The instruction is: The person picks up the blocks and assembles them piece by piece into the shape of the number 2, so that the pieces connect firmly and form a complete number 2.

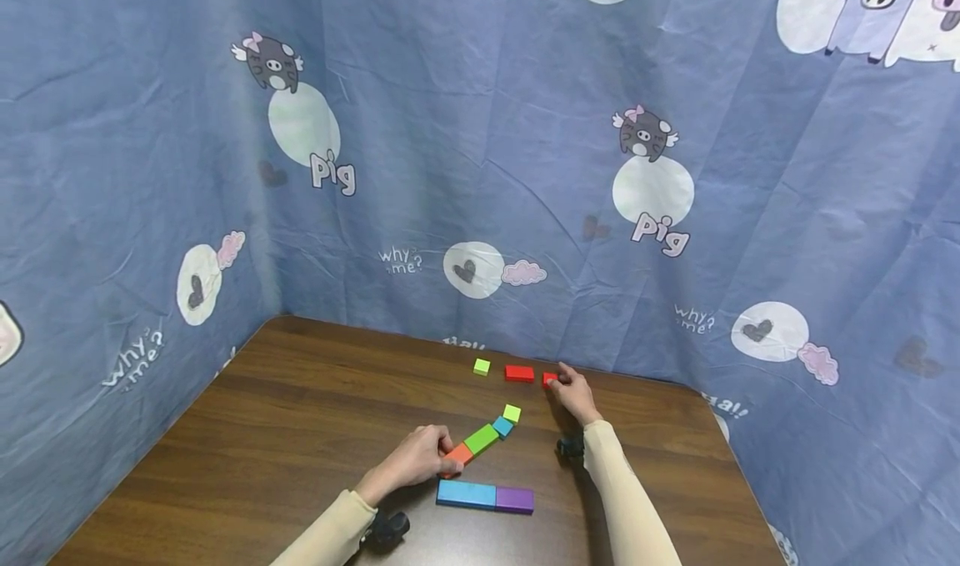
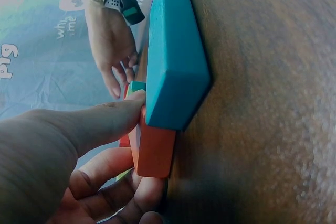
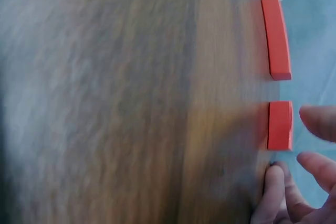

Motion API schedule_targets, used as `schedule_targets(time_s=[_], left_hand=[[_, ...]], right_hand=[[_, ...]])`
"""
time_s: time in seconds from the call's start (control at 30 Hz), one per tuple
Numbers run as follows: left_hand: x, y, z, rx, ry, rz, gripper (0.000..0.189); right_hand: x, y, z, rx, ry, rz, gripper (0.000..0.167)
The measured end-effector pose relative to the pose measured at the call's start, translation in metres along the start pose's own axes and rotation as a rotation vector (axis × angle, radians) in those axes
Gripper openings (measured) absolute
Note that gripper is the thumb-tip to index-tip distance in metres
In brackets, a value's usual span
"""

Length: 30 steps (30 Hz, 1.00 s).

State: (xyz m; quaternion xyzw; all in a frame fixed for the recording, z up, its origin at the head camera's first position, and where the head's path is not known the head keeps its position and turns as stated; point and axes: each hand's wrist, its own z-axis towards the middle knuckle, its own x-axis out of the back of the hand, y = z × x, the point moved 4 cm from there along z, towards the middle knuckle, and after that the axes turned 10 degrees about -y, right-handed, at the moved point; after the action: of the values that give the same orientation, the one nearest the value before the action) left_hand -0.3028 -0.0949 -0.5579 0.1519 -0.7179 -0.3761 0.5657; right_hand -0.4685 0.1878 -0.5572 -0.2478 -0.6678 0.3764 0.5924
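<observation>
My left hand (image 1: 418, 456) pinches an orange block (image 1: 458, 456) between thumb and fingers, as the left wrist view also shows. That block heads a slanting row with a green block (image 1: 482, 439), a small blue block (image 1: 502, 426) and a yellow-green cube (image 1: 512, 414). Nearer me, a long blue block (image 1: 467, 493) lies end to end with a purple block (image 1: 514, 500). My right hand (image 1: 576, 395) is at a small red block (image 3: 280, 125) at the back of the table. In the right wrist view, its thumb and fingers are spread apart beside that block.
A longer red block (image 1: 519, 373) lies left of the small red one, and another yellow-green cube (image 1: 482, 367) lies farther left. Behind the wooden table (image 1: 300, 408) hangs a blue patterned cloth (image 1: 420, 132), close to its back edge.
</observation>
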Motion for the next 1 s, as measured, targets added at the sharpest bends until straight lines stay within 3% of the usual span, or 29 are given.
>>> schedule_targets(time_s=[0.2, 0.43, 0.83, 1.0], left_hand=[[-0.0016, -0.0005, 0.0008, -0.01, 0.011, 0.006, 0.027], [-0.0006, -0.0004, 0.0009, -0.004, 0.016, 0.007, 0.027], [-0.0016, -0.001, -0.0011, -0.006, 0.015, 0.013, 0.027], [-0.0002, -0.0006, -0.0004, -0.005, 0.02, 0.016, 0.028]], right_hand=[[-0.0027, -0.0009, 0.0021, 0.034, 0.078, -0.079, 0.036], [-0.0041, -0.0014, 0.0013, 0.048, 0.123, -0.065, 0.028], [-0.0037, 0.0034, -0.006, -0.03, 0.082, 0.009, 0.032], [-0.0023, 0.0002, -0.0067, -0.012, 0.074, -0.004, 0.035]])
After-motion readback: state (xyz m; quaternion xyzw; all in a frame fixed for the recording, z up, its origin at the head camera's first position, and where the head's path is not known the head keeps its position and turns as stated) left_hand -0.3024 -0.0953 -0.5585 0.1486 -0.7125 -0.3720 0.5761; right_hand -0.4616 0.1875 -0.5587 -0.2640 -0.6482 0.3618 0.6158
